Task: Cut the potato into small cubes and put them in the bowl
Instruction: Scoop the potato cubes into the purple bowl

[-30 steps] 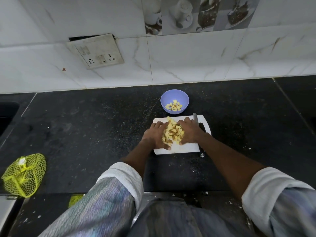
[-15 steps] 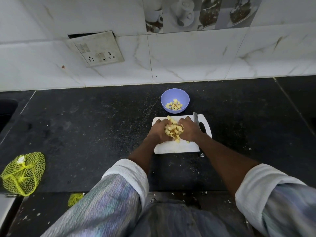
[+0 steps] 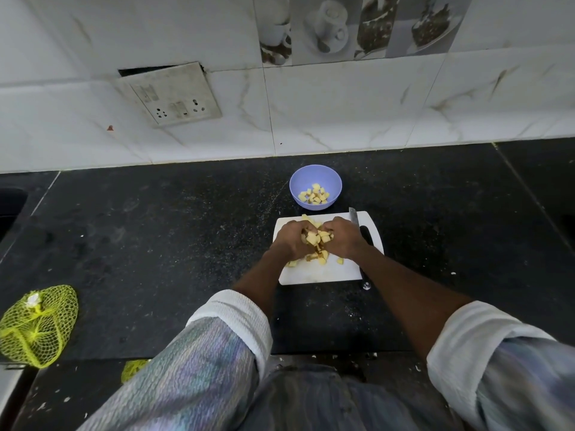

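Both hands, left hand (image 3: 291, 241) and right hand (image 3: 340, 239), cupped potato cubes (image 3: 317, 239) above the cutting board (image 3: 314, 273); loose cubes risked spilling short of the bowl (image 3: 334, 181).

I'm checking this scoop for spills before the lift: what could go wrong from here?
1. The cupped left hand and right hand hold a heaped pile of potato cubes; some may fall short of the bowl.
2. Loose cubes lie on the cutting board and could be left behind.
3. The knife lies beside the right hand.
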